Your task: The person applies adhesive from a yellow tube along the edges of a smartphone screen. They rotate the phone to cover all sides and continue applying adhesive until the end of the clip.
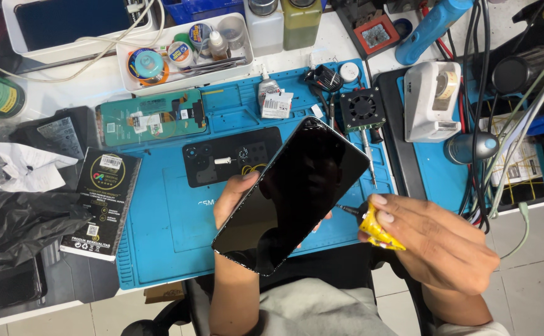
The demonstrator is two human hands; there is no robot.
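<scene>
Your left hand (237, 196) sits under a black phone (293, 193) at centre frame, fingers curled round its lower-left edge and gripping it, glass side up, clear of the desk (321, 46). The phone's long axis runs diagonally, from lower left near your lap to upper right over the blue work mat (160, 211). Your right hand (437, 239) is at lower right, closed on a small yellow glue tube (378, 230); its dark nozzle points left toward the phone's right long edge and stands just beside it, whether touching or not you cannot tell from here. So the phone lies to the left of the tube hand, and the right hand is the nearer one to that edge's lower half. On the mat behind the phone lie a black back cover (222, 162) with camera holes and a green phone frame (150, 118) with boards showing, toward upper left. A dark flat box (100, 202) rests on the mat's left edge. A white tray (181, 50) of small jars and tape rolls sits at the top, a small square fan (362, 107) at upper centre right, a screwdriver (368, 155) just below it, and a tangle of cables (502, 143) along the right side.
</scene>
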